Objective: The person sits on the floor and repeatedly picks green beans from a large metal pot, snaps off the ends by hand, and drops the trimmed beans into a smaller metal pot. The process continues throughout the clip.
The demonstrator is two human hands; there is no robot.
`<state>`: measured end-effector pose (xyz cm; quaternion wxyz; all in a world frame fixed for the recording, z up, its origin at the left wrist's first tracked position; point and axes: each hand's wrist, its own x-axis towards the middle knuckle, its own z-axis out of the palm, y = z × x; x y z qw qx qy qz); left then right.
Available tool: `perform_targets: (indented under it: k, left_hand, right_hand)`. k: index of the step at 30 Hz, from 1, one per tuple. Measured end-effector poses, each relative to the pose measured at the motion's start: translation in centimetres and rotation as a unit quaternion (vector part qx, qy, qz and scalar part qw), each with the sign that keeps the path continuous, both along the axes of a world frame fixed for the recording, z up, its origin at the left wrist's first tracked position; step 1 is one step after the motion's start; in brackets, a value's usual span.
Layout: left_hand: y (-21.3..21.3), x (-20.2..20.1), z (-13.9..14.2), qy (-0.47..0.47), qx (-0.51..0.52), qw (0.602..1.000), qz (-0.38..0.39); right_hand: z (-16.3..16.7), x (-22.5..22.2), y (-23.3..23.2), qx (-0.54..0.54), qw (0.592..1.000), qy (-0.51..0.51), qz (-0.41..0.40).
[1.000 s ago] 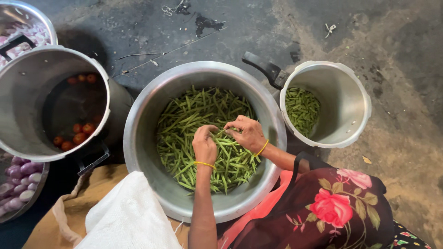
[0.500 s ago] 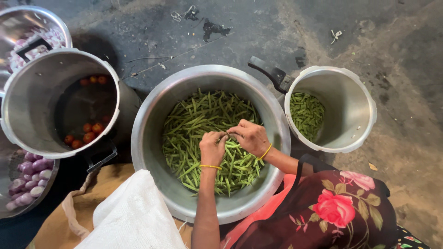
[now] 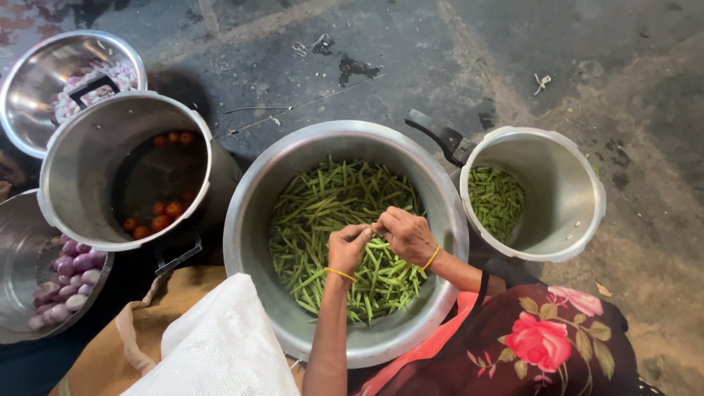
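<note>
Both hands point(image 3: 378, 242) drawn closer together, pinching one green bean point(image 3: 372, 236) over bean-filled basin point(image 3: 249, 198), tomato pot point(image 3: 81, 158) left, cooker point(image 3: 579, 213) right.

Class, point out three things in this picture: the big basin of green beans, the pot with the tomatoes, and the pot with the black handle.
big basin point(image 3: 257, 192), head view, on its bare left rim.
tomato pot point(image 3: 88, 158), head view, on its inner wall.
black-handled pot point(image 3: 565, 198), head view, on its inner wall.

onion bowl point(image 3: 22, 293) cropped left, held bean indistinct
</note>
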<state>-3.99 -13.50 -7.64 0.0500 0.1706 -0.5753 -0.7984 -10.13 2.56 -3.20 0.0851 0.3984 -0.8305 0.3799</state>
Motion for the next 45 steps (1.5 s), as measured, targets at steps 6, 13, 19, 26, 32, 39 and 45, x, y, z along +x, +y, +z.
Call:
perform_targets:
  k: [6, 13, 19, 26, 32, 39, 45]
  left_hand:
    - [0.9, -0.4, 0.6, -0.091, 0.144, 0.985, 0.032]
    - [0.3, -0.4, 2.6, 0.027, -0.359, 0.929, 0.081]
    - [0.2, 0.2, 3.8, 0.082, -0.482, 0.87, 0.056]
    - [0.5, 0.1, 3.7, -0.015, -0.32, 0.945, 0.06]
    - [2.0, -0.4, 3.9, -0.081, 0.155, 0.982, 0.074]
    - [-0.1, -0.7, 4.7, -0.066, 0.22, 0.953, 0.196]
    - [-3.1, -0.7, 5.1, -0.017, 0.057, 0.956, 0.287]
  right_hand:
    - [0.5, 0.1, -0.6, -0.014, 0.999, 0.008, -0.033]
    - [1.3, 0.2, -1.3, 0.007, 0.999, 0.018, -0.045]
    - [0.7, 0.2, -1.3, 0.071, 0.997, 0.022, -0.02]
    - [0.0, 0.0, -0.7, 0.061, 0.997, 0.029, -0.032]
    - [0.2, 0.2, -0.6, -0.013, 0.998, -0.007, -0.059]
    - [0.0, 0.4, -1.2, -0.008, 0.998, -0.053, 0.017]
    - [0.6, 1.3, -1.2, 0.023, 0.991, -0.072, 0.113]
